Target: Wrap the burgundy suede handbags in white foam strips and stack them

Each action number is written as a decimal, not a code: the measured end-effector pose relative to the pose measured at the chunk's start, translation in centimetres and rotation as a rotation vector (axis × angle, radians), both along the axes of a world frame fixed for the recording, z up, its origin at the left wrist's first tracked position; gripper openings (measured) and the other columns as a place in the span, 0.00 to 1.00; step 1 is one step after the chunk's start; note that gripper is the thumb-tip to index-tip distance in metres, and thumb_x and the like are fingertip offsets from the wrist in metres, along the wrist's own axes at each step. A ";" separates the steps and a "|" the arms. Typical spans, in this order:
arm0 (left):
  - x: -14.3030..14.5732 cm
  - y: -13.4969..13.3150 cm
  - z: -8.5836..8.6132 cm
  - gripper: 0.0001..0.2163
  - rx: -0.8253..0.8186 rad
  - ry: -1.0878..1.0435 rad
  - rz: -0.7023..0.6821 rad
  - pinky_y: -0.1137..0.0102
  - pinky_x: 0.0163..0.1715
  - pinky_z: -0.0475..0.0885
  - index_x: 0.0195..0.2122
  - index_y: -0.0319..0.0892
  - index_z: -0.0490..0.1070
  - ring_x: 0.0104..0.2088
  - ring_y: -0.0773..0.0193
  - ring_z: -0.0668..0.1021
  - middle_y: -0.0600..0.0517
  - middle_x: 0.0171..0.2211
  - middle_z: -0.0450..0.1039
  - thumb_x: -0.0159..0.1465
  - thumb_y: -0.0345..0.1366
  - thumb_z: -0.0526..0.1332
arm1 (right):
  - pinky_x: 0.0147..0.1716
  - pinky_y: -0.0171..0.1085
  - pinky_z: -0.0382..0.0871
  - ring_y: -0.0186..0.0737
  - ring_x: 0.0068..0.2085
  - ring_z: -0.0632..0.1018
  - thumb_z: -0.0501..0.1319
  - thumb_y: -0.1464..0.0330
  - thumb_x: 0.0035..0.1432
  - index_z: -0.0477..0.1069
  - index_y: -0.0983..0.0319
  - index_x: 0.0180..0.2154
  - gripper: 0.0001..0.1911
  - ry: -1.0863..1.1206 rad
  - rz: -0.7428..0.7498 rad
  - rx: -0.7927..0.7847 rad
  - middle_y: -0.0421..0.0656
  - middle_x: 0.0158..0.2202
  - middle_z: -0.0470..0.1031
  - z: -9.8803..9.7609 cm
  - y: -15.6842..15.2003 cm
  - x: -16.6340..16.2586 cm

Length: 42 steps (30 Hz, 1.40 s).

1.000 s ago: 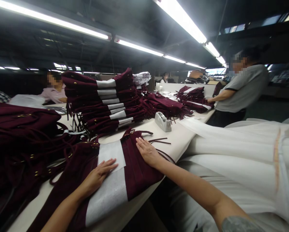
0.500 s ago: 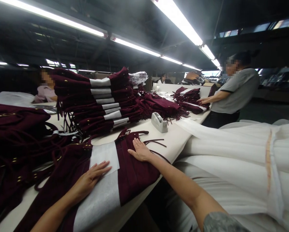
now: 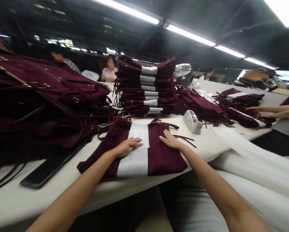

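A maroon fabric bag [image 3: 167, 159] with cords and small brass fittings lies flat near the table's front edge. Around its middle runs a white paper band [image 3: 134, 164]. My left hand [image 3: 128, 146] rests on the bag and the band, palm down with its fingers stretched out. On the right part of the bag my right hand [image 3: 169, 140] lies flat, fingers spread. Neither hand grips anything. Beyond the bag, a grey tape dispenser [image 3: 192, 121] stands on the table to the right.
Behind the bag rises a stack of banded maroon bags [image 3: 134, 91]. A large heap of maroon bags [image 3: 62, 87] fills the left side, beside a black flat object [image 3: 50, 169]. White sheeting [image 3: 253, 174] hangs at the right. A co-worker's hands [image 3: 260, 112] touch other banded bags.
The view has swung left, so the stack and dispenser appear further right and more of the left heap shows. Both my hands stay flat on the bag.
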<state>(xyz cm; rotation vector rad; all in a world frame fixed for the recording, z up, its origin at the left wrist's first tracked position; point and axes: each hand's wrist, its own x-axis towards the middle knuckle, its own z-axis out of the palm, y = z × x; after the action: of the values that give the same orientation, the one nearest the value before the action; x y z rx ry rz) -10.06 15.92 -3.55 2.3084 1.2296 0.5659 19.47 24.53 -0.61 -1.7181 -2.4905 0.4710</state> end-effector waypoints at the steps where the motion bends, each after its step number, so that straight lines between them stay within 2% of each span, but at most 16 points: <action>1: 0.0 -0.1 0.0 0.20 -0.001 -0.001 0.001 0.55 0.67 0.47 0.56 0.48 0.70 0.66 0.62 0.60 0.50 0.64 0.61 0.66 0.28 0.51 | 0.65 0.51 0.46 0.51 0.69 0.49 0.47 0.50 0.65 0.49 0.70 0.67 0.39 -0.020 -0.007 0.008 0.56 0.69 0.45 0.7 0.4 -0.4; 3: 0.1 -0.2 0.0 0.20 0.000 -0.005 0.004 0.56 0.67 0.46 0.56 0.48 0.70 0.66 0.63 0.60 0.50 0.64 0.60 0.66 0.27 0.51 | 0.63 0.57 0.46 0.57 0.68 0.52 0.48 0.49 0.65 0.51 0.70 0.66 0.39 -0.030 -0.015 0.039 0.59 0.68 0.49 1.8 0.9 -1.3; 5: 0.1 -0.2 0.0 0.21 0.000 -0.008 0.011 0.57 0.67 0.46 0.56 0.49 0.70 0.66 0.64 0.60 0.51 0.64 0.60 0.65 0.25 0.52 | 0.63 0.59 0.44 0.58 0.69 0.49 0.45 0.49 0.66 0.50 0.70 0.66 0.39 -0.021 -0.014 0.106 0.59 0.68 0.48 2.1 1.1 -2.3; 9: 0.2 -0.2 -0.1 0.21 -0.009 -0.009 0.028 0.59 0.67 0.45 0.56 0.51 0.70 0.66 0.65 0.60 0.53 0.64 0.60 0.65 0.25 0.52 | 0.66 0.55 0.35 0.51 0.70 0.42 0.42 0.51 0.67 0.44 0.74 0.68 0.39 -0.075 -0.036 0.228 0.57 0.70 0.42 -0.2 0.1 -3.5; 11: 0.2 -0.1 0.0 0.21 -0.012 -0.014 0.029 0.59 0.68 0.45 0.56 0.51 0.70 0.66 0.65 0.60 0.53 0.64 0.60 0.66 0.26 0.51 | 0.66 0.54 0.31 0.50 0.70 0.42 0.44 0.52 0.67 0.46 0.75 0.67 0.40 -0.113 -0.035 0.215 0.57 0.70 0.42 -1.6 -0.4 -3.6; 13: 0.1 -0.2 0.1 0.21 -0.009 -0.021 0.018 0.58 0.68 0.45 0.56 0.49 0.71 0.66 0.64 0.60 0.52 0.64 0.60 0.65 0.26 0.51 | 0.66 0.55 0.29 0.50 0.70 0.44 0.47 0.53 0.66 0.49 0.75 0.66 0.39 -0.057 -0.021 0.182 0.57 0.69 0.44 -2.1 -0.8 -3.3; 16: 0.0 -0.2 0.0 0.20 -0.004 -0.035 0.004 0.56 0.68 0.45 0.55 0.48 0.72 0.65 0.62 0.61 0.51 0.63 0.61 0.65 0.29 0.51 | 0.66 0.53 0.37 0.50 0.68 0.52 0.54 0.57 0.64 0.59 0.70 0.63 0.32 0.171 0.011 0.143 0.55 0.66 0.55 -0.7 -0.8 -2.2; 19: -0.4 0.3 -0.6 0.19 0.002 -0.044 0.010 0.53 0.67 0.46 0.55 0.50 0.72 0.65 0.58 0.61 0.53 0.63 0.62 0.66 0.34 0.50 | 0.63 0.41 0.55 0.42 0.61 0.68 0.56 0.60 0.63 0.69 0.61 0.58 0.24 0.301 -0.031 0.196 0.45 0.59 0.69 1.8 0.0 0.2; 21: -0.7 0.8 -1.0 0.19 0.004 -0.037 0.011 0.50 0.67 0.47 0.54 0.51 0.73 0.65 0.55 0.61 0.53 0.63 0.62 0.66 0.37 0.51 | 0.57 0.35 0.63 0.39 0.56 0.74 0.55 0.61 0.63 0.73 0.58 0.53 0.20 0.333 -0.137 0.275 0.41 0.54 0.75 3.5 1.1 2.8; 24: -1.0 1.2 -1.2 0.18 0.014 -0.039 0.014 0.49 0.66 0.48 0.53 0.53 0.73 0.65 0.54 0.62 0.55 0.62 0.63 0.65 0.38 0.51 | 0.56 0.36 0.64 0.40 0.54 0.75 0.53 0.63 0.63 0.74 0.60 0.51 0.19 0.381 -0.357 0.393 0.43 0.52 0.76 5.8 3.3 7.8; 28: -1.0 0.9 -1.0 0.18 0.018 -0.043 0.044 0.48 0.65 0.49 0.53 0.56 0.73 0.65 0.54 0.62 0.57 0.62 0.63 0.66 0.38 0.51 | 0.59 0.42 0.59 0.47 0.58 0.70 0.55 0.66 0.62 0.68 0.63 0.57 0.22 0.427 -0.620 0.471 0.51 0.57 0.71 7.6 7.0 14.3; 30: -0.9 0.8 -0.9 0.18 0.007 -0.037 0.062 0.48 0.64 0.50 0.53 0.57 0.73 0.65 0.53 0.61 0.57 0.62 0.63 0.65 0.38 0.52 | 0.59 0.45 0.58 0.51 0.59 0.68 0.57 0.65 0.61 0.66 0.67 0.57 0.24 0.452 -0.710 0.447 0.55 0.57 0.68 7.8 8.7 16.5; 32: -0.9 0.8 -0.9 0.17 0.004 -0.047 0.074 0.47 0.64 0.51 0.52 0.57 0.74 0.65 0.52 0.61 0.56 0.61 0.64 0.65 0.38 0.52 | 0.55 0.48 0.62 0.52 0.56 0.71 0.59 0.63 0.62 0.67 0.69 0.54 0.22 0.492 -0.777 0.366 0.56 0.53 0.71 7.5 10.1 17.8; 35: -0.9 0.8 -0.9 0.16 0.016 -0.072 0.087 0.49 0.64 0.51 0.51 0.57 0.75 0.64 0.52 0.63 0.56 0.60 0.65 0.65 0.38 0.53 | 0.45 0.46 0.71 0.44 0.45 0.76 0.58 0.60 0.65 0.69 0.66 0.49 0.18 0.581 -0.832 0.196 0.49 0.46 0.73 6.6 11.6 18.7; 37: -0.8 0.8 -0.8 0.16 0.013 -0.072 0.090 0.49 0.63 0.52 0.50 0.58 0.75 0.64 0.52 0.64 0.56 0.60 0.66 0.65 0.39 0.54 | 0.40 0.43 0.74 0.39 0.40 0.76 0.57 0.58 0.66 0.69 0.65 0.48 0.17 0.640 -0.845 0.099 0.46 0.44 0.73 6.1 12.4 19.0; 42: -0.8 0.7 -0.2 0.15 -0.002 -0.063 0.077 0.49 0.63 0.53 0.50 0.59 0.75 0.63 0.52 0.64 0.56 0.60 0.66 0.65 0.43 0.54 | 0.38 0.41 0.75 0.38 0.39 0.76 0.59 0.61 0.65 0.70 0.65 0.46 0.15 0.704 -0.861 -0.011 0.45 0.43 0.73 5.5 14.5 19.7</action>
<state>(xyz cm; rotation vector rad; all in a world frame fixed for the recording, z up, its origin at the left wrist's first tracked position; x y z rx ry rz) -10.83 16.59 -3.78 2.2317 1.2932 0.6592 39.19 39.04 4.91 -1.9465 -1.1495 0.7872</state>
